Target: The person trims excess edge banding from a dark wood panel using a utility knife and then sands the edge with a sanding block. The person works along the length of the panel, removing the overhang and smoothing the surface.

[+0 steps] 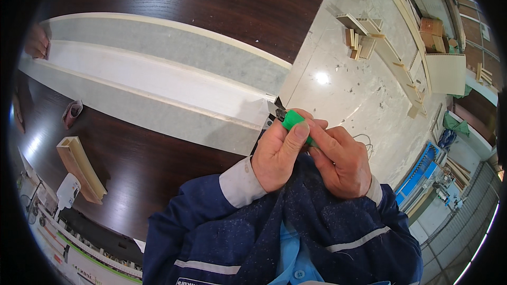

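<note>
Close to my chest, both of my hands are closed around a small green-handled tool (293, 120) with a dark metal head; its exact kind is hard to tell. My left hand (277, 153) grips it with the thumb along its side. The fingers of my right hand (340, 161) pinch its rear end. The tool's head points at the near end of a long grey panel (211, 129) with a white channel (158, 82) along its middle. Something small and metallic shows beside that end, partly hidden by my left hand.
The panel lies on a dark wood-grain table (132, 174). At its far left end is another person's hand (37, 42). A curled reddish piece (72, 113), a hollow profile offcut (82, 169) and a white bottle (67, 190) are at left. Offcuts (362, 37) lie on the floor.
</note>
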`<move>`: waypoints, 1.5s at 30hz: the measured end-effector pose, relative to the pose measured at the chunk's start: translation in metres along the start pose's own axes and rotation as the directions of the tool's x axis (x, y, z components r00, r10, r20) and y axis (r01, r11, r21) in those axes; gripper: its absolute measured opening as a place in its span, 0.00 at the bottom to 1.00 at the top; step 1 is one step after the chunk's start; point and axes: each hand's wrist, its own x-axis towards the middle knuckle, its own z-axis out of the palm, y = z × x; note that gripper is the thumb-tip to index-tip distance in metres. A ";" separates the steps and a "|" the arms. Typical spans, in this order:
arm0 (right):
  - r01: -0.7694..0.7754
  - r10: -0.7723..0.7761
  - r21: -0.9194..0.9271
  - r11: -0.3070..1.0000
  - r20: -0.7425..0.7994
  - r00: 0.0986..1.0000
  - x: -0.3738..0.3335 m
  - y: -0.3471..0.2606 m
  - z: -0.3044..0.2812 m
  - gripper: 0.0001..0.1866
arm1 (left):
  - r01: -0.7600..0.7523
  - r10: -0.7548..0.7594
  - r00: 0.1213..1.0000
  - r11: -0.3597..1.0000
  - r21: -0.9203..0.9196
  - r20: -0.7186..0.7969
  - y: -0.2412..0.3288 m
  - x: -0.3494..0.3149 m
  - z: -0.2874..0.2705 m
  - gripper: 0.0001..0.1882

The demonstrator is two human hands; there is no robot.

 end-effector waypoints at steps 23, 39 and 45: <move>-0.009 0.009 0.015 1.000 -0.015 1.000 0.006 -0.003 0.004 0.32 | -0.024 0.025 0.999 1.000 0.007 -0.045 0.004 0.001 -0.001 0.25; -0.052 0.053 -0.027 0.998 0.033 0.998 0.009 -0.008 0.000 0.30 | 0.023 -0.024 0.999 0.999 -0.040 -0.023 0.004 0.002 -0.004 0.25; -0.065 0.066 -0.028 0.997 0.010 0.998 0.006 -0.010 0.000 0.29 | 0.048 -0.047 0.999 0.997 -0.054 0.011 0.005 0.002 -0.006 0.25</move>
